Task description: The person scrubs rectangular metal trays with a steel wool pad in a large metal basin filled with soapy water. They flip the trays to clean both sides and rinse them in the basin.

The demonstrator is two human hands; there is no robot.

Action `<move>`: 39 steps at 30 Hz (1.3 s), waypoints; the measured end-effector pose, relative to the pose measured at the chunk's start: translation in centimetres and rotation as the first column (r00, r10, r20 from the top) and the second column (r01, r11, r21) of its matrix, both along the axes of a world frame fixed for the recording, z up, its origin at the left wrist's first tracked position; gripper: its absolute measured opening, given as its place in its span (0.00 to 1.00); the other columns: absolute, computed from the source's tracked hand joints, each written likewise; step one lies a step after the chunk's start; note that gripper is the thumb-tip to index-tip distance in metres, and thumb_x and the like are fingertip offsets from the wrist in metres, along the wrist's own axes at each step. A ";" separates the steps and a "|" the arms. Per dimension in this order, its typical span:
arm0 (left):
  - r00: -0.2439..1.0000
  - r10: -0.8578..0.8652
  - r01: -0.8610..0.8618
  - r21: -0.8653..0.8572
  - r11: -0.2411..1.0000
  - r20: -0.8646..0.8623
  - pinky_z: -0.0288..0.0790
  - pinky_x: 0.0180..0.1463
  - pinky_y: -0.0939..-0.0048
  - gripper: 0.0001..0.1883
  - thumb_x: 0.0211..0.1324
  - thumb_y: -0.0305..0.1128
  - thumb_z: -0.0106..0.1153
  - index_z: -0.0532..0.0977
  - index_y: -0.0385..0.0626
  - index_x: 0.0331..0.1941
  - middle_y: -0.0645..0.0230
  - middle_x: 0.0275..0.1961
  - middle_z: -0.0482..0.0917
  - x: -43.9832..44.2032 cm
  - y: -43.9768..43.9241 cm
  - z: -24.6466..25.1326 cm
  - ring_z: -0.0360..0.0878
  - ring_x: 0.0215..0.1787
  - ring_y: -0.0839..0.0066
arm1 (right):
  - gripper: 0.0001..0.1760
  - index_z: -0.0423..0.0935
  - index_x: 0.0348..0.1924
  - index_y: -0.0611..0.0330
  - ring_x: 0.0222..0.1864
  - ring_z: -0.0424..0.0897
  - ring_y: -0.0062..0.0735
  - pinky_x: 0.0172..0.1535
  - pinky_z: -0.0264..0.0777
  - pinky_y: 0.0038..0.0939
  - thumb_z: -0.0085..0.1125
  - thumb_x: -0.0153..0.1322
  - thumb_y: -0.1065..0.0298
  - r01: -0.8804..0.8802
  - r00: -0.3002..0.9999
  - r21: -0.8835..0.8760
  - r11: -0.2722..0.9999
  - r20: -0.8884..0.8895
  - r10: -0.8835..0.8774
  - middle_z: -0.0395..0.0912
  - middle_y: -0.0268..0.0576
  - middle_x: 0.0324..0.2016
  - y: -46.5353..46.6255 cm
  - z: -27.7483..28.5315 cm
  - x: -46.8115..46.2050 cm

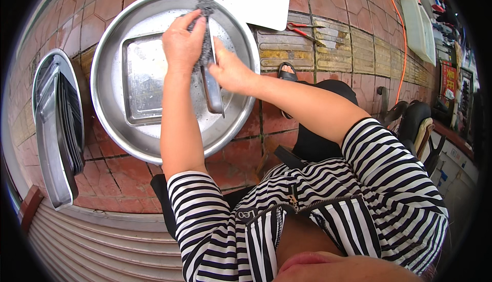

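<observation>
A large round stainless-steel basin (109,128) stands on the pavement, its bottom wet with suds. Inside it a shallow rectangular metal tray (143,78) lies flat. A second metal tray (213,95) is tipped on its edge over the basin's right half. My right hand (230,68) grips this tray by its right side. With my left hand (182,43) I hold a dark grey, stringy scouring pad (205,9) against the tray's left face. The pad's upper end reaches the basin's far rim. Some of the pad is blurred and partly covered by my fingers.
At the left, a smaller metal basin (54,57) holds several stacked trays (69,128). A white board (259,1) lies behind the large basin, beside red-handled tongs (303,32). An orange hose or cable (403,51) runs near a white bin (417,28). Shutter slats (107,243) are at lower left.
</observation>
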State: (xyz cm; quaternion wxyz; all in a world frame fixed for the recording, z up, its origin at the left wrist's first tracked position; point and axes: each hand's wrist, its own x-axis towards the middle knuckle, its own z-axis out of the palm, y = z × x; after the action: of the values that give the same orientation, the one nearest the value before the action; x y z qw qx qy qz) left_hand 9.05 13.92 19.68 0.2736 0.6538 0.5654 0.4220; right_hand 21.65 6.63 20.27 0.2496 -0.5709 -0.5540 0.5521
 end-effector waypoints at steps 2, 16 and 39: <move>0.992 -0.049 0.045 -0.032 0.998 -0.118 0.74 0.45 0.58 0.13 0.58 0.38 0.63 0.85 0.51 0.45 0.58 0.36 0.82 0.4 -0.6 -0.3 0.82 0.39 0.55 | 0.41 0.43 0.72 0.70 0.52 0.77 0.70 0.58 0.70 0.51 0.46 0.67 0.76 0.013 0.999 0.062 0.998 0.047 -0.016 0.76 0.76 0.46 0.2 -0.2 0.2; 0.977 -0.123 0.107 -0.098 0.989 -0.174 0.74 0.40 0.58 0.10 0.53 0.28 0.66 0.83 0.45 0.41 0.60 0.32 0.79 -2.7 -12.6 2.7 0.79 0.37 0.55 | 0.45 0.43 0.74 0.73 0.47 0.82 0.48 0.53 0.74 0.38 0.52 0.66 0.75 -0.143 0.989 0.014 0.990 -0.023 0.143 0.78 0.62 0.49 -1.2 0.3 1.4; 0.955 -0.004 -0.019 -0.074 0.997 -0.297 0.75 0.46 0.56 0.11 0.56 0.36 0.64 0.84 0.48 0.42 0.59 0.36 0.82 -1.5 -9.3 1.7 0.82 0.40 0.54 | 0.35 0.49 0.70 0.75 0.36 0.81 0.69 0.43 0.74 0.56 0.50 0.74 0.70 -0.067 0.984 0.096 0.993 0.170 0.050 0.80 0.70 0.29 -5.1 -0.9 -0.2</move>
State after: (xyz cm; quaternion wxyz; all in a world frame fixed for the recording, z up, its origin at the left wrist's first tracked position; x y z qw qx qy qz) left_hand 7.50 4.62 21.38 0.2088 0.6967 0.6181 0.2984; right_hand 21.43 1.56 19.36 0.2147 -0.5854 -0.6167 0.4805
